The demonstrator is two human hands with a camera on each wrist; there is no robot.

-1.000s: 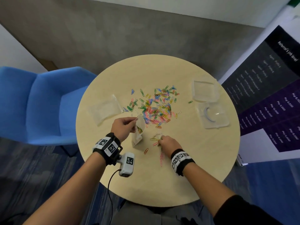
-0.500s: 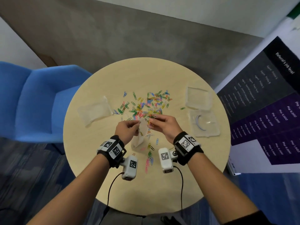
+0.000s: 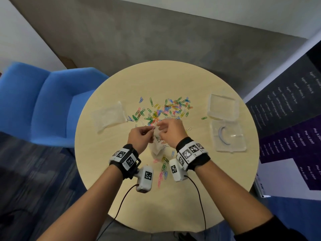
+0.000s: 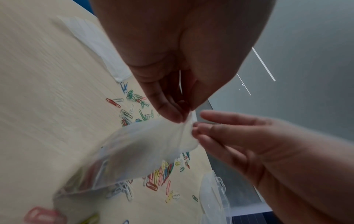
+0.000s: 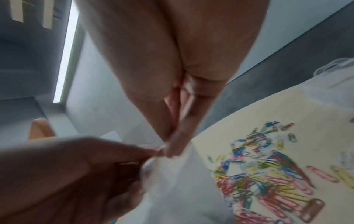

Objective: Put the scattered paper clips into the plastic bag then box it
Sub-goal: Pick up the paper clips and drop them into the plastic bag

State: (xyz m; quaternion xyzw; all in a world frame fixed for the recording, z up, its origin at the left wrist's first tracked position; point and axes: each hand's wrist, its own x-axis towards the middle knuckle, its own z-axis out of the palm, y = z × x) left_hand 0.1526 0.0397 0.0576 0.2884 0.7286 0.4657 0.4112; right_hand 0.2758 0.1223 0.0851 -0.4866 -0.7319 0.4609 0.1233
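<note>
both hands raised close together, left hand (image 3: pixel 139 138) and right hand (image 3: pixel 171 130) fingers pinched

You have two hands in view, your left hand (image 3: pixel 139 139) and your right hand (image 3: pixel 171 130). Two plastic bags: one bag (image 3: pixel 157 147) at frame centre, a second bag (image 3: pixel 109 117) left of centre. Two clear box pieces sit at the right, one box half (image 3: pixel 223 106) above the other half (image 3: pixel 228 135). The paper clips (image 3: pixel 166 108) are too many to count. One table (image 3: pixel 165 202), one blue chair (image 3: pixel 43 101).
</note>
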